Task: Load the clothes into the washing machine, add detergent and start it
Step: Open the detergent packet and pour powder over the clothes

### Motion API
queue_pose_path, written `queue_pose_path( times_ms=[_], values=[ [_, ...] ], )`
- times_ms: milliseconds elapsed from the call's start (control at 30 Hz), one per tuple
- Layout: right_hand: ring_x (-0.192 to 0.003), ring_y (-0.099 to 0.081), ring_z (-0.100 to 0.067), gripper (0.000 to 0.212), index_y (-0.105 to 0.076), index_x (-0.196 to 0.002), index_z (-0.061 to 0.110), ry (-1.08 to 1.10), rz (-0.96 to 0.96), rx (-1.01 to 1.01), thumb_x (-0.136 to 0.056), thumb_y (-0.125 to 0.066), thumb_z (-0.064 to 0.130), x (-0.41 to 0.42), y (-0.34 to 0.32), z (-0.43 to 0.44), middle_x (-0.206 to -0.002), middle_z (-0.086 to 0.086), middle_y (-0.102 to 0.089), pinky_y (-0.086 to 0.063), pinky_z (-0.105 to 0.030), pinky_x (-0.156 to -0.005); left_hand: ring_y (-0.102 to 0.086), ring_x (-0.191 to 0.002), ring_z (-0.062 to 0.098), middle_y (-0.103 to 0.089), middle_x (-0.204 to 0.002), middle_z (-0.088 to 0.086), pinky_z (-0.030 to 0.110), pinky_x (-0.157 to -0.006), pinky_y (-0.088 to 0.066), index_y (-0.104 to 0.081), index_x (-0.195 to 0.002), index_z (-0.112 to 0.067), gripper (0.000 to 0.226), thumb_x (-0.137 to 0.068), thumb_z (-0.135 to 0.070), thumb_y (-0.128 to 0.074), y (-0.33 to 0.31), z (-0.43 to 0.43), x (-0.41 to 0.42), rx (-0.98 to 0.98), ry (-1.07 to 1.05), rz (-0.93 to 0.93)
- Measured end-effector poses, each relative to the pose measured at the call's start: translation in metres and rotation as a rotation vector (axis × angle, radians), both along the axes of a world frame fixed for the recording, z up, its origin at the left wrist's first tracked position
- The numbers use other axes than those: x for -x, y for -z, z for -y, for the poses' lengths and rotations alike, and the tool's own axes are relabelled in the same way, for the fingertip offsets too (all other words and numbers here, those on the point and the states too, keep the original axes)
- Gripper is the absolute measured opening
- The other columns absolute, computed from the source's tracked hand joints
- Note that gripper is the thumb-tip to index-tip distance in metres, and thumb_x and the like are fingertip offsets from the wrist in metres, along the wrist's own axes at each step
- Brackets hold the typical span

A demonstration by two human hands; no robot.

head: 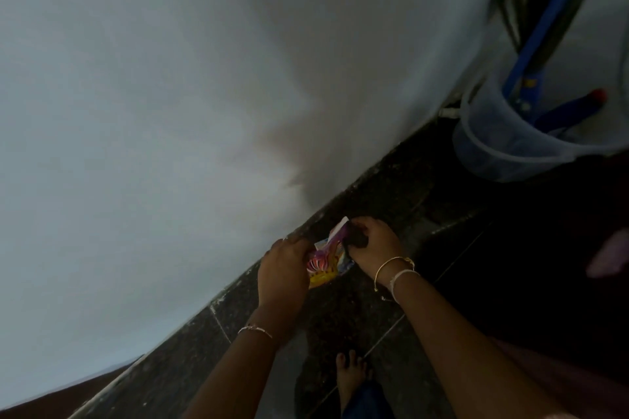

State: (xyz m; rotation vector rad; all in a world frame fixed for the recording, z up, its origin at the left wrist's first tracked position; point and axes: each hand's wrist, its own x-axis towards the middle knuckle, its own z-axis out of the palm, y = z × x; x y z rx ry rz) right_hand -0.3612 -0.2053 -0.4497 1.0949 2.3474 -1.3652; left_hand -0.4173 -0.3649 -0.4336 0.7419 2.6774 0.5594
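A small colourful detergent sachet (328, 257), purple, orange and yellow, is held between both hands above the dark floor, close to a pale wall. My left hand (284, 274) grips its lower left side. At the sachet's upper right edge, my right hand (372, 247) pinches it, with a dark patch showing at the fingertips. Bangles sit on both wrists. No washing machine or clothes are in view.
A pale wall (153, 95) fills the left and top. Dark speckled floor tiles (401, 207) run along its base. A translucent bucket (510, 143) holding a blue-handled mop and brush stands at upper right. My bare foot (352, 374) is below the hands.
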Motion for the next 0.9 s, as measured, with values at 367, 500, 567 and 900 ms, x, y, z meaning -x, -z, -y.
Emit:
queue_pose_path(
  times_ms=[367,500,567,900],
  values=[
    [-0.108,-0.059,-0.025,0.057,-0.054,-0.121,0.000,0.386,-0.360,0.473,-0.069,-0.075,-0.009,-0.110,-0.150,0.045,-0.117,-0.015,-0.062,-0.049,-0.040,-0.093,-0.055,-0.089,0.023,-0.068,-0.094,0.004,0.026,-0.070,-0.035,-0.073,-0.098,-0.012,0.037,-0.083,-0.033,-0.047,-0.190,0.021,-0.082,-0.254,0.183,-0.150],
    [-0.089,-0.062,-0.019,0.037,-0.060,-0.107,-0.002,0.435,-0.484,0.417,-0.073,-0.074,-0.004,-0.145,-0.218,0.044,-0.099,-0.015,-0.066,-0.049,-0.032,-0.081,-0.054,-0.092,0.023,-0.068,-0.095,0.006,0.023,-0.074,-0.033,-0.073,-0.099,-0.011,0.021,-0.089,-0.016,-0.054,-0.255,0.019,-0.106,-0.346,0.215,-0.217],
    [-0.077,-0.064,-0.010,0.033,-0.062,-0.104,-0.003,0.441,-0.543,0.379,-0.073,-0.074,-0.002,-0.159,-0.251,0.044,-0.089,-0.007,-0.068,-0.052,-0.025,-0.075,-0.055,-0.092,0.024,-0.069,-0.095,0.006,0.021,-0.074,-0.032,-0.073,-0.099,-0.010,0.019,-0.089,-0.010,-0.057,-0.286,0.016,-0.115,-0.399,0.223,-0.251],
    [-0.067,-0.069,-0.006,0.007,-0.067,-0.091,0.005,0.535,-0.959,0.339,-0.085,-0.064,0.004,-0.228,-0.426,0.051,-0.070,0.008,-0.073,-0.054,-0.020,-0.063,-0.057,-0.092,0.018,-0.070,-0.094,-0.003,0.016,-0.080,-0.033,-0.073,-0.095,-0.018,0.013,-0.088,-0.015,-0.062,-0.453,0.004,-0.161,-0.709,0.318,-0.396]
  ],
)
